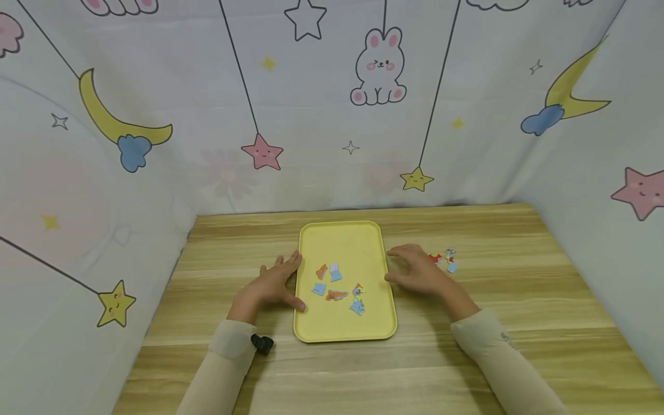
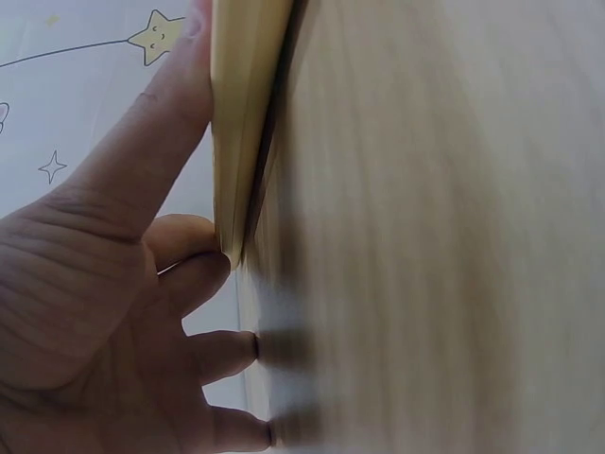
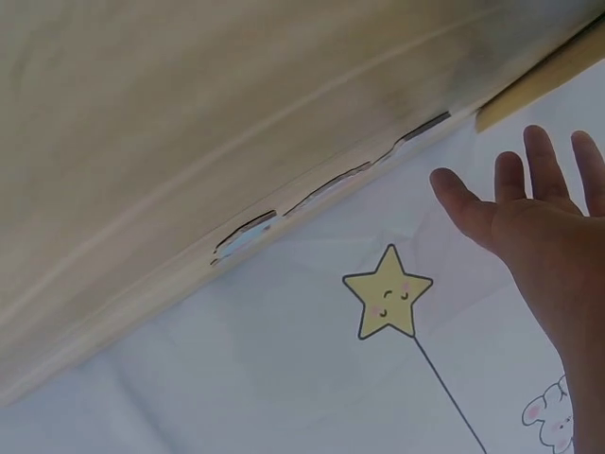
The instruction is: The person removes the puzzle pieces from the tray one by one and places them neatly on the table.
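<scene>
A yellow rectangular tray (image 1: 344,328) lies on the table. Inside it are several small flat pieces that look like jigsaw pieces, among them an orange one (image 1: 337,295), a blue and pale one (image 1: 335,273) and a blue one (image 1: 357,307). At the tray's left edge, my left hand (image 1: 270,285) has its fingers spread, thumb and forefinger touching the rim. My right hand (image 1: 417,271) is at the right rim with fingers extended; whether they touch the tray I cannot tell. Neither hand holds a piece.
Just beyond my right hand, a red piece (image 1: 434,258) and a blue piece (image 1: 452,267) lie on the wooden table (image 1: 498,242) with others. A white curtain (image 1: 321,104) printed with stars, moons and a rabbit surrounds the table at the back and sides.
</scene>
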